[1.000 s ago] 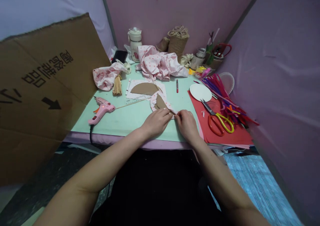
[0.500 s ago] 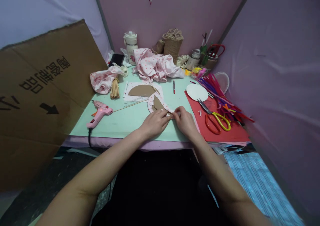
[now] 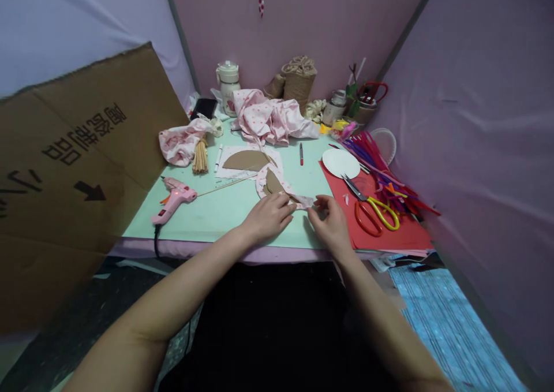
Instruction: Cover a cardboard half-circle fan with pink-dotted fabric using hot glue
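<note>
A curved cardboard piece (image 3: 272, 183) lies on pink-dotted white fabric (image 3: 261, 186), part of which wraps its edge. My left hand (image 3: 270, 216) rests over its near side, fingers bent and closed on the piece, covering its lower part. A loose end of the fabric, pale side up, sticks out to the right. At that end is my right hand (image 3: 331, 223), thumb and fingertips closed on the fabric edge. Behind them, a half-round cardboard piece (image 3: 244, 159) lies on another dotted fabric sheet (image 3: 223, 171).
A pink glue gun (image 3: 175, 197) lies left, beside a large cardboard panel (image 3: 56, 196). A thin stick (image 3: 225, 185) points toward the work. Scissors (image 3: 367, 207) and a white disc (image 3: 341, 164) rest on red sheets (image 3: 402, 237). Crumpled fabric (image 3: 268, 118) and twine (image 3: 299, 83) stand behind.
My right hand has moved slightly right, away from my left hand, and the fabric end now shows stretched out between them. My left hand stays on the piece. The view has tilted slightly.
</note>
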Demonstrator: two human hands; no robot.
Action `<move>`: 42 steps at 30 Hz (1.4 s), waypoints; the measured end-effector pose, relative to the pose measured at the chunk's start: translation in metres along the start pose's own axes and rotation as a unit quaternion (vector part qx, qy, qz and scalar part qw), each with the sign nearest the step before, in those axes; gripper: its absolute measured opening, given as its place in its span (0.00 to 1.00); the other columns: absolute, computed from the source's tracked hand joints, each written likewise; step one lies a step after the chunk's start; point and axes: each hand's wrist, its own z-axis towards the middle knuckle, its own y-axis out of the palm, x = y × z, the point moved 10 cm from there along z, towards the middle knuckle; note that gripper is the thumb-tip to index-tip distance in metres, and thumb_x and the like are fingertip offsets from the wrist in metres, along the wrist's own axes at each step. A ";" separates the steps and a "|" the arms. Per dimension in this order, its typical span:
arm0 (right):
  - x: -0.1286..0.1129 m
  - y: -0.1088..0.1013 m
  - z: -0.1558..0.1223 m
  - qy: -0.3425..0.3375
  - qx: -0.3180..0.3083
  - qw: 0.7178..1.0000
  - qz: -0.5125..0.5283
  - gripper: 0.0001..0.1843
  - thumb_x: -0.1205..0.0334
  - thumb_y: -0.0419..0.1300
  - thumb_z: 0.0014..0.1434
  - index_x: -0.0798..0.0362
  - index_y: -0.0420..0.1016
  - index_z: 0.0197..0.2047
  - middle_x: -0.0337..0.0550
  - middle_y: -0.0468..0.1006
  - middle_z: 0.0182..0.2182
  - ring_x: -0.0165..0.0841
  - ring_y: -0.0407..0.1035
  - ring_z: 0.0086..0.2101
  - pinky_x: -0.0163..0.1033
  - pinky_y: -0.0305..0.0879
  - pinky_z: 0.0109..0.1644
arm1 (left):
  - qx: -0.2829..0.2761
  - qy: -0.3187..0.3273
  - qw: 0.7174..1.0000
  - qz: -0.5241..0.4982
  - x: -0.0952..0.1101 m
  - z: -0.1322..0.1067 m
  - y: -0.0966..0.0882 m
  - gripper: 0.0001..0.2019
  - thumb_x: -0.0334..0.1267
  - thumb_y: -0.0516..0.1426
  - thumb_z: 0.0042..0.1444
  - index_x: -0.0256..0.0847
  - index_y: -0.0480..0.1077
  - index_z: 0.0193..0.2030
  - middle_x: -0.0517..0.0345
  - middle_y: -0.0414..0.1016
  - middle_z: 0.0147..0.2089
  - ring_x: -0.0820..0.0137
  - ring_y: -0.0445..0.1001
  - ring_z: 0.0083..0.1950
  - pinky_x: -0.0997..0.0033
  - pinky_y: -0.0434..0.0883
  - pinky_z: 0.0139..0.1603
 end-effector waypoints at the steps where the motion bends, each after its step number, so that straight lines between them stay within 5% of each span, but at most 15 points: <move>1: 0.000 0.002 0.003 0.010 -0.007 1.000 0.000 0.19 0.53 0.60 0.55 0.53 0.71 0.47 0.47 0.78 0.38 0.37 0.71 0.36 0.45 0.68 0.44 | -0.002 -0.001 1.000 0.000 0.000 0.000 0.000 0.17 0.41 0.49 0.69 0.40 0.71 0.58 0.47 0.72 0.50 0.59 0.69 0.53 0.57 0.68 0.55; 10: -0.010 0.012 0.007 0.012 -0.043 0.997 -0.067 0.12 0.53 0.55 0.57 0.52 0.74 0.32 0.45 0.79 0.29 0.36 0.69 0.32 0.40 0.61 0.38 | -0.019 -0.009 1.000 -0.005 0.000 0.002 -0.001 0.17 0.43 0.52 0.67 0.42 0.70 0.59 0.48 0.71 0.52 0.59 0.68 0.52 0.57 0.68 0.54; 31: -0.011 0.003 0.000 0.018 -0.034 0.996 -0.084 0.10 0.58 0.59 0.51 0.51 0.75 0.37 0.44 0.79 0.33 0.37 0.70 0.34 0.42 0.63 0.41 | -0.005 -0.002 1.000 0.010 0.001 0.001 -0.001 0.18 0.41 0.54 0.66 0.43 0.69 0.60 0.47 0.70 0.53 0.58 0.67 0.54 0.57 0.68 0.55; 39: -0.017 0.003 0.000 0.001 -0.038 0.997 -0.069 0.12 0.55 0.54 0.59 0.51 0.74 0.31 0.44 0.79 0.30 0.35 0.69 0.32 0.40 0.62 0.39 | -0.042 -0.017 0.999 0.004 0.001 0.005 0.002 0.18 0.43 0.54 0.66 0.42 0.70 0.60 0.47 0.69 0.55 0.58 0.65 0.55 0.56 0.67 0.56; 42: -0.018 -0.015 0.002 -0.012 -0.028 0.996 -0.079 0.11 0.55 0.55 0.59 0.52 0.75 0.34 0.45 0.79 0.32 0.36 0.69 0.33 0.41 0.64 0.41 | -0.046 -0.020 0.999 0.000 0.000 0.005 0.003 0.19 0.43 0.54 0.65 0.43 0.69 0.61 0.48 0.68 0.56 0.57 0.65 0.56 0.56 0.66 0.56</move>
